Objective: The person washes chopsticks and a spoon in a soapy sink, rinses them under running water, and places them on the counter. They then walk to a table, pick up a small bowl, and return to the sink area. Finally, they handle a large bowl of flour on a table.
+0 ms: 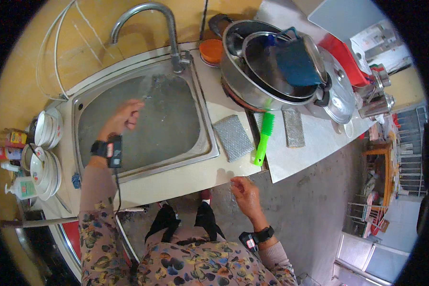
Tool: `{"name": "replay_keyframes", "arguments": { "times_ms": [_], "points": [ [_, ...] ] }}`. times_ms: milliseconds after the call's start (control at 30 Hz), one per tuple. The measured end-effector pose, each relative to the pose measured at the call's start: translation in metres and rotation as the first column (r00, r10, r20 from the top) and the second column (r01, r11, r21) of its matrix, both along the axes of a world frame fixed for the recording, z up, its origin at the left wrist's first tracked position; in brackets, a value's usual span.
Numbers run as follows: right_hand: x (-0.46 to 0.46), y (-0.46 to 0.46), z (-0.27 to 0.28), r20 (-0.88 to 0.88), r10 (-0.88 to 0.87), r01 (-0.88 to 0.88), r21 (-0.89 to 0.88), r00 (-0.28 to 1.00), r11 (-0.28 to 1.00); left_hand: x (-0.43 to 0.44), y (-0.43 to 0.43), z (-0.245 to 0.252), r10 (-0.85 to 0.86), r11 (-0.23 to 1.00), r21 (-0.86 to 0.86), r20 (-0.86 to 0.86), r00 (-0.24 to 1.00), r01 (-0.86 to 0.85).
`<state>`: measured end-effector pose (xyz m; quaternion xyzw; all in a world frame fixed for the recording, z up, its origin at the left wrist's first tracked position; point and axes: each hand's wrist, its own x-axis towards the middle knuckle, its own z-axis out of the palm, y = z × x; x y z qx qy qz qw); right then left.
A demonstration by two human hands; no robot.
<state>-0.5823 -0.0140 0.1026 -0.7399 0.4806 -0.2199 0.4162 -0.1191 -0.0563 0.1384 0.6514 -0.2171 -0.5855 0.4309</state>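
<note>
My left hand (125,115) is over the steel sink (210,143), which holds cloudy water. It is slightly blurred, with its fingers partly bent and nothing seen in them. A curved chrome faucet (169,21) rises behind the basin, and the water surface is rippled below it. Beside the counter's front edge, my right hand (246,196) hangs with loosely curled fingers and no visible object. Nearest to it are a bright green brush (263,143) and a silvery scouring pad (233,138). Another flat scouring pad (293,128) lies farther right.
Stacked pots (257,98) crowd the back right, with a dark blue cloth (296,64) draped on top. A metal lid (338,93) leans beside them. An orange bowl (211,51) stands near the faucet. Stacked plates (44,175) and a pump bottle (23,187) occupy the left end.
</note>
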Motion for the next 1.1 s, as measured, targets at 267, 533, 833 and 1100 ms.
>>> {"name": "replay_keyframes", "arguments": {
  "times_ms": [267, 533, 833, 1100],
  "points": [
    [0.002, -0.009, -0.002, 0.042, -0.005, 0.004, 0.022, 0.999, 1.0, 0.011, 0.086, 0.028, 0.143, 0.956, -0.242, -0.119, 0.983, -0.169],
    [0.032, -0.02, 0.005, 0.076, 0.065, -0.076, 0.147, 0.995, 0.986, 0.08, 0.221, -0.012, 0.446, 0.881, -0.11, 0.517, 0.731, -0.46],
    [0.097, -0.013, 0.014, 0.139, 0.245, -0.268, 0.19, 0.96, 0.944, 0.145, 0.309, -0.065, 0.085, 0.832, 0.007, 0.986, 0.14, -0.555],
    [0.117, 0.0, 0.024, 0.002, 0.371, -0.37, 0.035, 0.929, 0.928, 0.13, 0.325, -0.065, -0.041, 0.9, 0.003, 0.996, -0.079, -0.436]
  ]
}}
